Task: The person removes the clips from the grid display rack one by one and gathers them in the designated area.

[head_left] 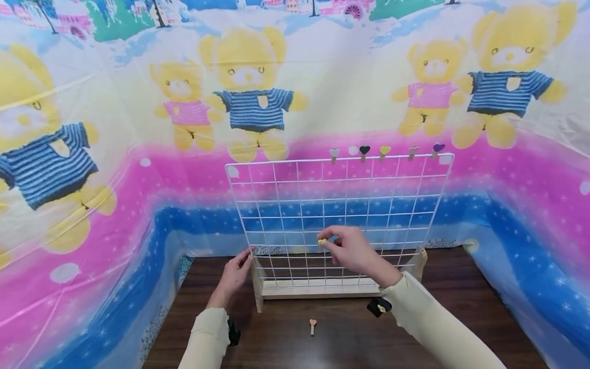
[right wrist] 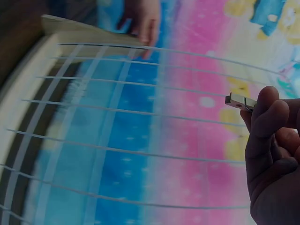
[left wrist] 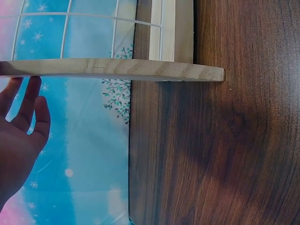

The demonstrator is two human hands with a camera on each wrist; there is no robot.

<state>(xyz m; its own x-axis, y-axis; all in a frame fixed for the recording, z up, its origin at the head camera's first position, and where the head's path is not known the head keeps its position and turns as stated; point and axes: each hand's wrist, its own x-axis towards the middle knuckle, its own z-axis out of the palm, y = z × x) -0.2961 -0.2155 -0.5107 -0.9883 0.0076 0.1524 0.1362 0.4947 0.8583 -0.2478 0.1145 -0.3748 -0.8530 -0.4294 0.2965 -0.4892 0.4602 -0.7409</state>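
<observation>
My right hand point(head_left: 352, 249) pinches a small wooden clothespin point(right wrist: 238, 101) with a yellow heart, between thumb and fingers, in front of the middle of a white wire grid point(head_left: 286, 162). In the right wrist view, the clothespin's jaw end points away from the fingertips, apart from the wires. My left hand point(head_left: 235, 275) is at the grid's left wooden side support point(left wrist: 112, 68); its fingertips touch the outer face, fingers fairly straight. On the table before the stand lies another clothespin point(head_left: 313, 327) with an orange-pink heart.
Several heart clothespins, including a dark green one point(head_left: 364, 150) and a purple one point(head_left: 439, 147), sit along the grid's top wire toward the right. A wooden base bar point(head_left: 318, 293) joins the supports on the brown table point(head_left: 341, 341). A bear-print cloth point(head_left: 322, 102) hangs behind.
</observation>
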